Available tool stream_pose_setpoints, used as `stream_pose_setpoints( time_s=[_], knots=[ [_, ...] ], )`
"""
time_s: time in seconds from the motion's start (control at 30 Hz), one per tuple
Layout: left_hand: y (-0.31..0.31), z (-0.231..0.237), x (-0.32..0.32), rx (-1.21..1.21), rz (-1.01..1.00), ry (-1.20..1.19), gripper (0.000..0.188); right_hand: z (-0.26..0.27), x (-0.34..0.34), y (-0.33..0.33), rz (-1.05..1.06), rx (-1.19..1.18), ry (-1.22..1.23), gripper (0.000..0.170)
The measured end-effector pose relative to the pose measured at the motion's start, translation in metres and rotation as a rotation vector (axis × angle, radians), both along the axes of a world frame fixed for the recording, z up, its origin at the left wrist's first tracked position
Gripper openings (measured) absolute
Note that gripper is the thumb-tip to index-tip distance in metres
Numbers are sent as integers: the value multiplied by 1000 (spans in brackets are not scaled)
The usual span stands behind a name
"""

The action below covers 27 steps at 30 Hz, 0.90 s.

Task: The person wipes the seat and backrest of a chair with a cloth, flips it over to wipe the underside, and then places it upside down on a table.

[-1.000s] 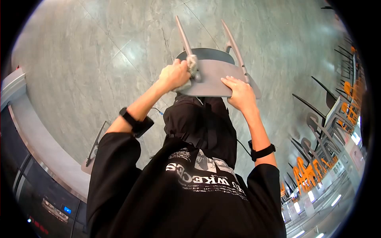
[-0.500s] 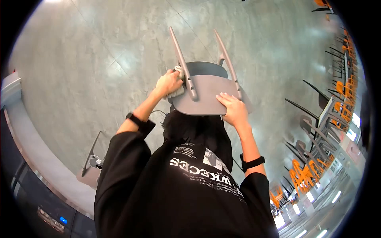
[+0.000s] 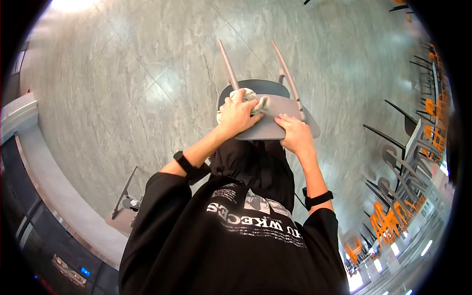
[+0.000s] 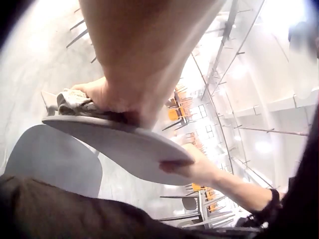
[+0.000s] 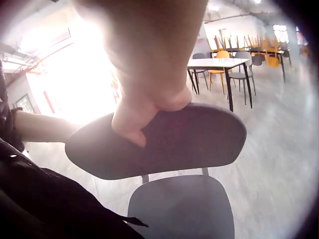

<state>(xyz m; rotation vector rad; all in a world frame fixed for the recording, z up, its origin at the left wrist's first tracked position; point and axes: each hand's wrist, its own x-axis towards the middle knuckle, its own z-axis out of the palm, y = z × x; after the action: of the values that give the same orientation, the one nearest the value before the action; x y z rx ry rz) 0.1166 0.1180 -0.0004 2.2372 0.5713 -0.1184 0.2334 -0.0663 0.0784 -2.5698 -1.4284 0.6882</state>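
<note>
The gray chair (image 3: 270,129) is directly in front of the person (image 3: 221,246), its panel (image 5: 194,134) smooth and round-cornered, 2 slim, tapering rods (image 3: 285,64) running away from it. On the chair's panel, the left hand (image 3: 235,116) holds a bunched cloth (image 3: 264,104) (pale, soft, creased) under bent fingers. At the chair's near edge, the right hand (image 3: 297,135) pinches the panel between thumb and fingers. Around the chair spreads veined, glossy floor (image 3: 162,88).
</note>
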Motion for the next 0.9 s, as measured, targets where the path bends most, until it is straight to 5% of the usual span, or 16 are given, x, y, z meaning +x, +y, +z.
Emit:
stream_pose_setpoints(
  time_s=[0.2, 0.47, 0.57, 0.67, 0.83, 0.9],
  knots=[
    [23, -4, 41, -42, 83, 308, 36, 4, -2, -2, -13, 43, 49, 49],
    [85, -129, 98, 25, 3, 489, 34, -4, -14, -15, -28, 84, 55, 51],
    [114, -193, 117, 195, -201, 387, 30, -7, -17, -20, -31, 50, 61, 51],
    [116, -222, 120, 207, -55, 281, 26, -8, -19, -22, -48, 50, 53, 50],
    [97, -190, 84, 219, -142, 187, 30, -7, -25, -25, -61, 21, 34, 49],
    [66, -124, 58, 133, -151, 95, 31, -3, -26, -22, -77, 9, 43, 51]
  ],
)
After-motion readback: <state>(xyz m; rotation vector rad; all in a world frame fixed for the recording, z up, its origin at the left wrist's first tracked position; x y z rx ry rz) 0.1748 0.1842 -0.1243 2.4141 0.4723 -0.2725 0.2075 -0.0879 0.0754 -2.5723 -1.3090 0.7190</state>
